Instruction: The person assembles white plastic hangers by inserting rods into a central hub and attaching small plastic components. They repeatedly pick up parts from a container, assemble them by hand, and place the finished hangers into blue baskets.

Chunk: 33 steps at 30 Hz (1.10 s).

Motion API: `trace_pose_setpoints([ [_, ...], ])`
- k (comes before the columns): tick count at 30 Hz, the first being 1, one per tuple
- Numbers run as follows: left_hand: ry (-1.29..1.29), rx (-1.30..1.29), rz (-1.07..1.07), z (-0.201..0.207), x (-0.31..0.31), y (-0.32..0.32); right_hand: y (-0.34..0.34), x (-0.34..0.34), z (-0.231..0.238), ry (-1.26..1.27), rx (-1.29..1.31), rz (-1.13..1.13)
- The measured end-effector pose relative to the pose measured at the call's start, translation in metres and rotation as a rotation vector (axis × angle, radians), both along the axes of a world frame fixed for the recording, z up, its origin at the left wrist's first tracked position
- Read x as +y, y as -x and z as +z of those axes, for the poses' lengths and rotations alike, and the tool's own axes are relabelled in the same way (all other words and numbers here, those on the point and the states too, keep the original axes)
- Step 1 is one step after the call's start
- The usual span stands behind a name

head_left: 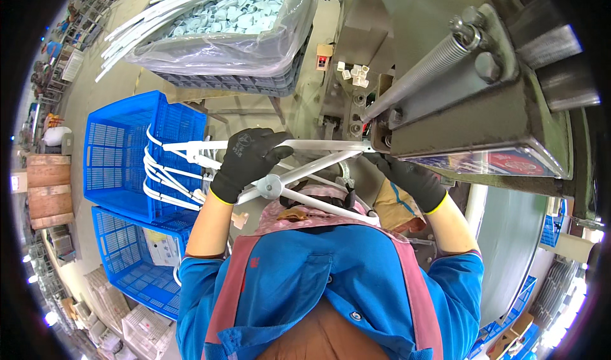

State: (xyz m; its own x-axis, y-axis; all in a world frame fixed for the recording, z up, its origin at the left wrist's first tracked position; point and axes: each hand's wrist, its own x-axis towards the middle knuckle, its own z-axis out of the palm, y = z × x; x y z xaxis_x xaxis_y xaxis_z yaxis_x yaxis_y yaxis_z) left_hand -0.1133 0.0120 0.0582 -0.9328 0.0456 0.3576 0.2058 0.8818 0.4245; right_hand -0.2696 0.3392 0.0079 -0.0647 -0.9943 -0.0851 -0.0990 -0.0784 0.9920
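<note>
A white metal tube frame spans from left to right before my chest. Its tubes cross at a round white joint. My left hand, in a black glove with a yellow cuff edge, is closed round the upper tube, left of the joint. The right end of that tube meets the machine's working head. There my right hand, gloved alike, has its fingers closed at the tube's end; the machine partly hides the fingertips. More of the frame's tubes run below, in front of my apron.
A large dark machine with a spring fills the upper right. Small white caps lie on its bed. Left stand blue crates, with bent white tubes at one. Behind is a lined bin of pale plastic parts and long white strips.
</note>
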Motion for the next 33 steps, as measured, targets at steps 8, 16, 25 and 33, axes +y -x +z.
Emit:
trace_pose_setpoints([
  [8,-0.019,-0.135,-0.01,0.013,0.005,0.006,0.037,0.047,-0.093,-0.535,0.921,-0.061],
  [16,-0.071,-0.124,-0.068,-0.006,-0.009,0.017,0.05,0.036,-0.077,-0.269,0.268,-0.131],
  [25,0.029,0.074,0.091,-0.014,-0.047,-0.017,-0.056,0.053,0.044,0.288,-1.682,-0.631],
  [33,0.098,0.067,-0.009,-0.024,-0.067,-0.058,-0.081,-0.033,-0.014,1.435,-1.652,-0.685],
])
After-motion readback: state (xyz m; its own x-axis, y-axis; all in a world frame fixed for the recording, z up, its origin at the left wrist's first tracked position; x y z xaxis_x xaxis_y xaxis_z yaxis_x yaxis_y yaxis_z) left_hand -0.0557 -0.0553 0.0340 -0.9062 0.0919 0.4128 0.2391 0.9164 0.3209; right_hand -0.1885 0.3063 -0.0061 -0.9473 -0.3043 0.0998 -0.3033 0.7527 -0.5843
